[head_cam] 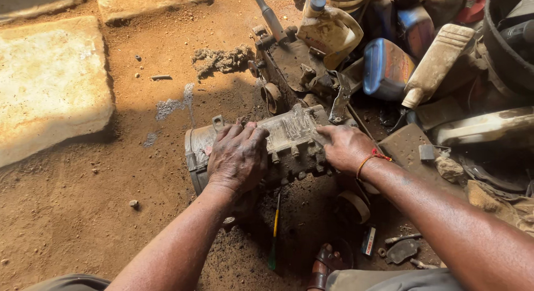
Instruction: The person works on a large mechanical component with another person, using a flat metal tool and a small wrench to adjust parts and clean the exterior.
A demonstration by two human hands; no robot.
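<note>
Sandalled foot (325,264) — oily dirt floor (83,213), stone slabs (50,85).

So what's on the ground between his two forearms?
In the head view, a thin yellow-and-green-handled screwdriver lies on dark, oily dirt between the forearms.

I'm looking down at a bare dirt floor (111,213), reddish and oil-stained. A grimy metal engine housing (289,138) lies on it at centre. A yellow-handled screwdriver (274,232) rests in the dark patch just below. Flat stone slabs (50,85) sit at left, a clump of grey fluff (219,58) beyond, dusty oil jugs (328,29) top right.
</note>
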